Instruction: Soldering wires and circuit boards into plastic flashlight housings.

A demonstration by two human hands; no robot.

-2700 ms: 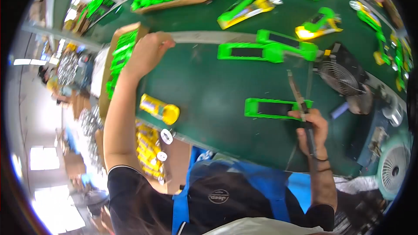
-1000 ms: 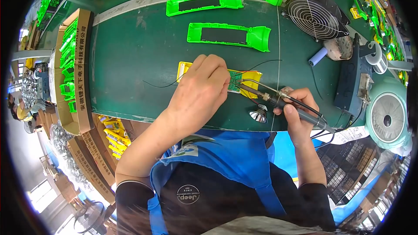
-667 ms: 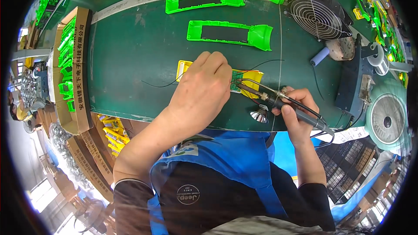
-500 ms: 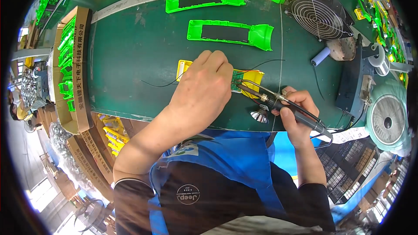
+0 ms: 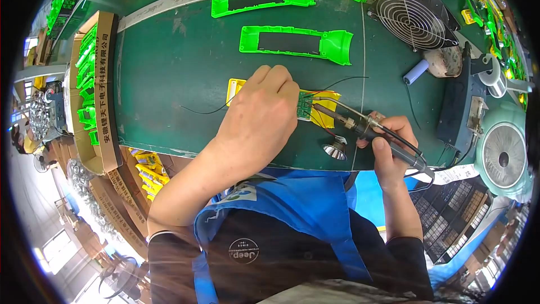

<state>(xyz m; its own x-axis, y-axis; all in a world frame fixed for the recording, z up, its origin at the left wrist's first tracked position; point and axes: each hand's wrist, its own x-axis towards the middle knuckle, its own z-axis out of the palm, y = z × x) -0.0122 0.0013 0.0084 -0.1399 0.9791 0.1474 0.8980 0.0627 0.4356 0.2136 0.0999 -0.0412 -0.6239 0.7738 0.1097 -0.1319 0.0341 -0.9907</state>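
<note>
My right hand (image 5: 394, 138) is closed around a soldering iron (image 5: 363, 130), whose shaft runs from 4 o'clock toward 10, with a slim metal tube alongside it. The tip reaches the green circuit board (image 5: 304, 104); whether it touches cannot be determined. My left hand (image 5: 261, 112) is bent over the yellow casing (image 5: 324, 120), fingers drawn together at the board's near edge; fingertips are hidden, so I cannot tell what they grip. The board sits at 3 o'clock from my left hand, just beside it, and between 9 and 10 from my right, making the left the nearer. The casing's long axis runs roughly 9 to 3, its right end dipping slightly, flat on the green surface (image 5: 169, 90). Outward from the board: a lamp reflector (image 5: 336, 148) at 5 o'clock, a green shell (image 5: 337, 48) at 12. From my right hand, a black fan (image 5: 413, 19) stands at 12.
</note>
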